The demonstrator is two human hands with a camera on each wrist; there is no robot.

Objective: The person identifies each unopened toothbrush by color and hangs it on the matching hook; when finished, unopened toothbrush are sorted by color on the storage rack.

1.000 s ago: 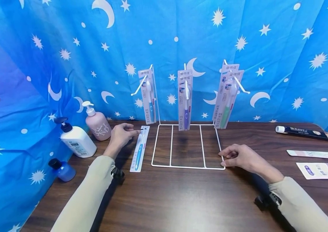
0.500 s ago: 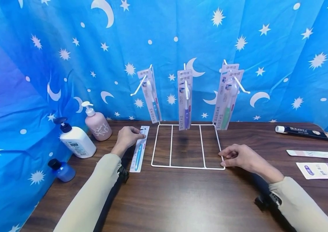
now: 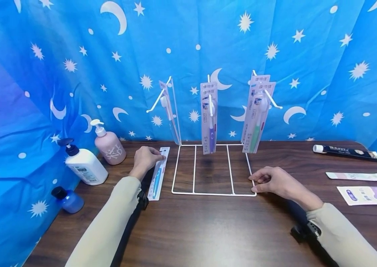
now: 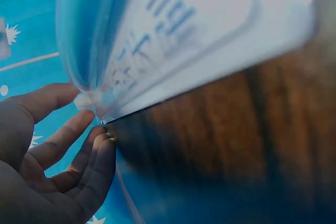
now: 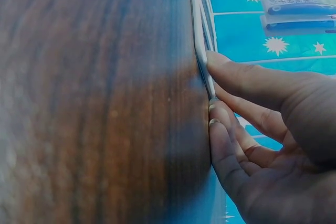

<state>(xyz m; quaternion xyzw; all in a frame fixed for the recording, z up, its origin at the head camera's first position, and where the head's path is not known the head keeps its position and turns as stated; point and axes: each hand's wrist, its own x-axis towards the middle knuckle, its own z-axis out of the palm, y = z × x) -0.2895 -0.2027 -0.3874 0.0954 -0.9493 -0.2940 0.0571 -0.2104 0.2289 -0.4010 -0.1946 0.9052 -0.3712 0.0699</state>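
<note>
A blue toothbrush in a clear-and-white blister pack lies on the table left of a white wire display rack. My left hand pinches its far end between thumb and fingers; in the left wrist view the thumb meets the pack's edge. At the rack's front right corner my right hand grips the base wire, thumb on one side and fingers on the other. From the rack's hooks hang packed toothbrushes: one seen nearly edge-on at left, purple ones in the middle, green ones at right.
On the left stand a pink pump bottle, a white pump bottle and a small blue bottle. Lying at right are a black toothpaste tube, a slim pale tube and a white-purple tube. A blue curtain hangs behind.
My left hand has moved right and taken the far end of the toothbrush pack. The left hanging pack has swung and turned edge-on. My right hand stays on the rack; the view shifted slightly.
</note>
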